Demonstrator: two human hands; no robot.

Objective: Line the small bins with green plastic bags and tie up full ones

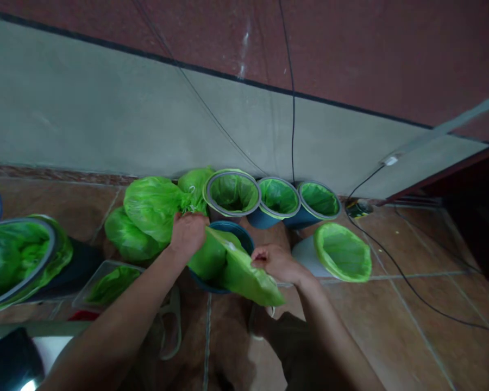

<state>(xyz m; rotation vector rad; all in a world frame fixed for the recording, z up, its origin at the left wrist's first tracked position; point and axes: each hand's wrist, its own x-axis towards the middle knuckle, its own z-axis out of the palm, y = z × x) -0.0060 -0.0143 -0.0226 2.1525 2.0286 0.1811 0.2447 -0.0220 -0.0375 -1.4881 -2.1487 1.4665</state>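
My left hand (187,233) grips the far edge of a green plastic bag (236,269), fingers closed on it. My right hand (275,262) pinches the near edge of the same bag. The bag is stretched between both hands over a dark blue bin (238,231) on the tiled floor, and part of the bag hangs inside the bin. The bin's near rim is hidden by the bag.
Three blue bins lined with green bags (232,193) (277,198) (318,201) stand along the wall. Another lined bin (336,252) lies on its side at right. Tied full green bags (152,206) sit at left, beside a large lined bin (16,260). Black cables (407,282) cross the floor.
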